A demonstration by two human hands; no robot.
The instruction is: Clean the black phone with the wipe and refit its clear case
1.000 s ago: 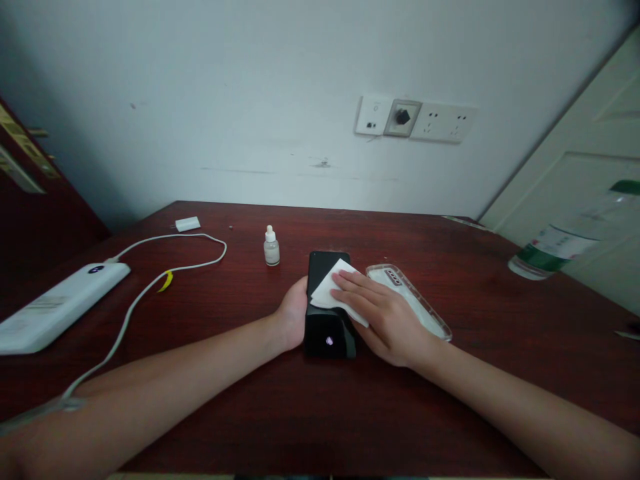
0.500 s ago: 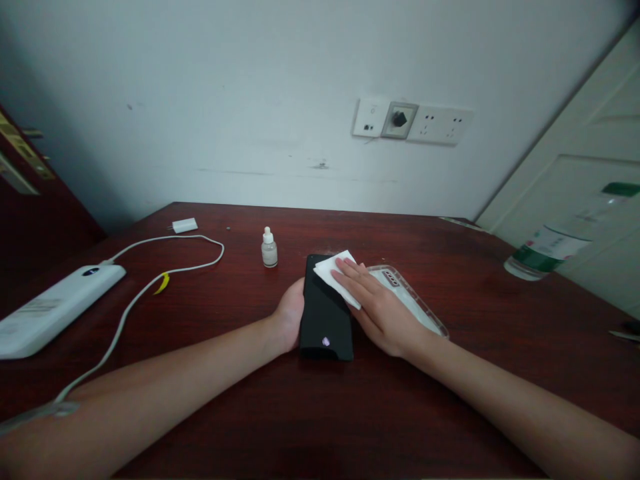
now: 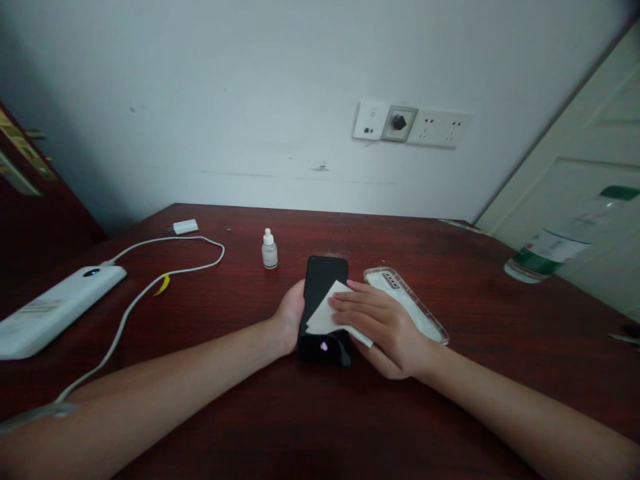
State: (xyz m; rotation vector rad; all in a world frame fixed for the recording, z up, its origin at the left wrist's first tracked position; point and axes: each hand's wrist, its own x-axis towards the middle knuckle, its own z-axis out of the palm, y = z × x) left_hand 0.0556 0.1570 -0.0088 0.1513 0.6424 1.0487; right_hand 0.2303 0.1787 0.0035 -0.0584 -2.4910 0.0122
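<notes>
A black phone point(image 3: 323, 280) lies in the middle, its long side pointing away from me; a small light reflects near its close end. My left hand point(image 3: 290, 317) grips the phone's left edge, with most of the fingers hidden behind it. Across the phone's lower half lies a folded white tissue point(image 3: 325, 313). My right hand point(image 3: 383, 327) holds the tissue against the dark surface, fingers together and pointing left. A clear phone case point(image 3: 413, 307) rests on the table just right of that hand.
A small dropper bottle point(image 3: 269, 253) stands behind my left hand. On the left are a white power bank point(image 3: 60, 310), its cable point(image 3: 133, 303), a charger plug point(image 3: 185, 227) and a yellow curved piece point(image 3: 163, 285). A water bottle point(image 3: 555, 247) is at the right, and the wall borders the table's back.
My right hand has slid the tissue down the phone toward me, uncovering its far end. My left hand keeps its hold on the phone's edge.
</notes>
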